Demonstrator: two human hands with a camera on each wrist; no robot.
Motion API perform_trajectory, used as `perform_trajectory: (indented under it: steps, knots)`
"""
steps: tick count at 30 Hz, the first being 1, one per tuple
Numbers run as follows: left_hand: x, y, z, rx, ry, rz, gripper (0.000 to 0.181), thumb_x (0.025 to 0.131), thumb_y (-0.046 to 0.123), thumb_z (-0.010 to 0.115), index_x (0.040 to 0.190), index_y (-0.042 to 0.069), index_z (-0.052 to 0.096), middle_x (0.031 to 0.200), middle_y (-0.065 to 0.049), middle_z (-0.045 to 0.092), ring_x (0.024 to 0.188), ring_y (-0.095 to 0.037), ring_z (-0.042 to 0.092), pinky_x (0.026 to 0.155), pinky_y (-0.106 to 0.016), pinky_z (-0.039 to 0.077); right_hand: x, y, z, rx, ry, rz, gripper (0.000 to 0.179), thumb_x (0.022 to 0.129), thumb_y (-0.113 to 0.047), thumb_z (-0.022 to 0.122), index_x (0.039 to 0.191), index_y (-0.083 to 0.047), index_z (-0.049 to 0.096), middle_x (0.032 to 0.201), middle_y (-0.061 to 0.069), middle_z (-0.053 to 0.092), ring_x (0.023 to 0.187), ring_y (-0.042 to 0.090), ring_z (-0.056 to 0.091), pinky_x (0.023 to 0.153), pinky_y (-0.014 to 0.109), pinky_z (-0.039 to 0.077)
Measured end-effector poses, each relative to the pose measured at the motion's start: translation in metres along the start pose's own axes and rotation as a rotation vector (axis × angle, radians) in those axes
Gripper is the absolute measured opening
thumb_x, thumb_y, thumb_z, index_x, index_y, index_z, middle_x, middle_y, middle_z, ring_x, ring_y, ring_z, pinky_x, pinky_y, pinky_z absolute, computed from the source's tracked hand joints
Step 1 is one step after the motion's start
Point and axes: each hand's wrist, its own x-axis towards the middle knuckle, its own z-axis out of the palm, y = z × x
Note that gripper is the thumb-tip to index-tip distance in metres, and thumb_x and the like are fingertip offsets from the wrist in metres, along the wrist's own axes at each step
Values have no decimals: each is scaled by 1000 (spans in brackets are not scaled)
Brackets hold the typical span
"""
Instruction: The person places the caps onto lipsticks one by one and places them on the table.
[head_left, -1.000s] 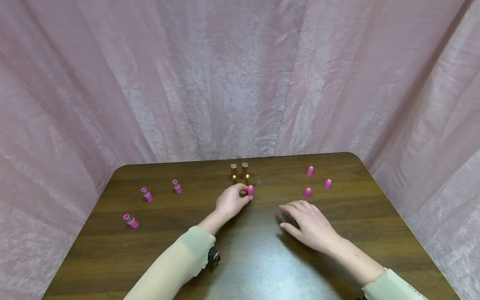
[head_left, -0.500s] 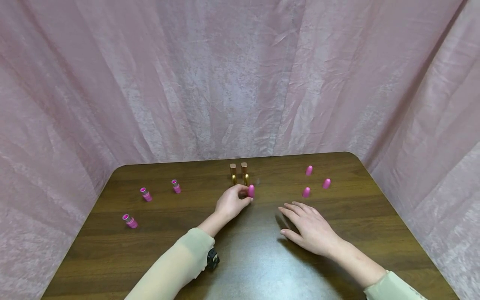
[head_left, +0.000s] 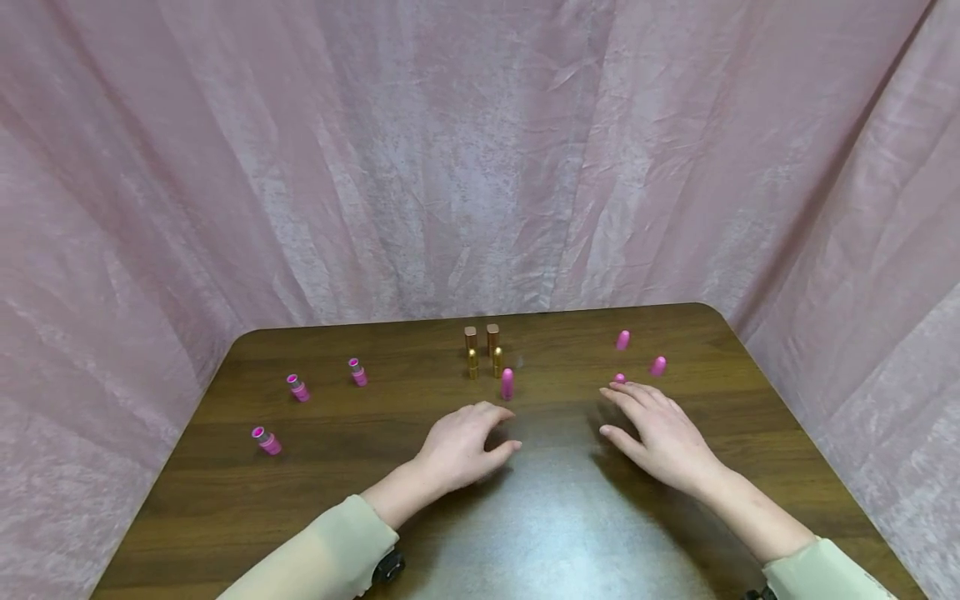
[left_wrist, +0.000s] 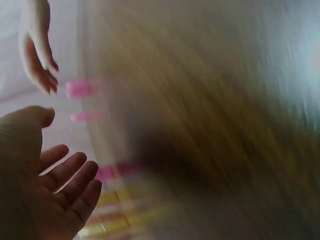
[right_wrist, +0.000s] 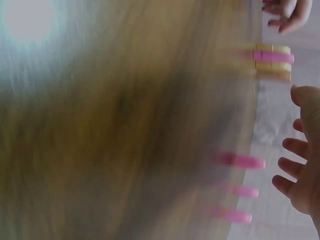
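Note:
My left hand (head_left: 465,446) holds nothing, its fingers and thumb spread just in front of an upright pink lipstick (head_left: 507,384) with a rounded top. Over on the right, my right hand (head_left: 663,433) hovers with loose, parted fingers. Its fingertips overlap the nearest pink lipstick cap (head_left: 619,378) in the head view, hiding its lower part. Two more pink caps, a far one (head_left: 623,340) and a right one (head_left: 658,367), stand beyond. In the right wrist view, the right hand (right_wrist: 302,165) is empty too.
Behind the pink lipstick stand two gold lipsticks (head_left: 498,362) and two copper square-topped tubes (head_left: 492,339). Three uncapped pink lipstick bases (head_left: 298,387) with silver collars stand on the left of the wooden table (head_left: 187,500). Pink curtains (head_left: 480,167) hang round the back and sides.
The left hand has let go of the pink lipstick, which now stands by itself, and has drawn back toward the body. My right hand has shifted right and forward, to the nearest pink cap.

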Motion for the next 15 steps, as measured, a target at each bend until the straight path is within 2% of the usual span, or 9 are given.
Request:
perform_trajectory:
  steps: [4,7,11,15]
  knots:
    - [-4,20,-1,111,-26,188,65,98,59,59,149,20,53,143,0,58,128,-22,56,105,-42,45,4,19,-11,-3,45,83,50,96,-29,73,139,-9,61,141,15,59,132,40,49,104,63,37]
    - [-5,32,1,192,-49,287,76,97,67,53,157,21,41,156,-4,47,139,-25,46,113,-46,37,8,34,-19,-27,61,132,49,95,-24,73,140,-8,60,140,17,59,131,43,48,101,65,37]
    - [-4,47,4,279,-106,375,83,97,74,42,163,24,29,166,-6,29,151,-28,28,121,-51,21,13,53,-25,-73,47,178,50,94,-21,73,140,-6,59,139,19,58,129,46,47,98,68,38]
    - [0,63,8,326,-160,415,84,97,77,35,164,28,23,170,-5,16,155,-26,15,123,-53,10,20,71,-27,-116,-12,226,51,94,-22,72,139,-4,58,136,23,59,127,51,46,97,70,37]
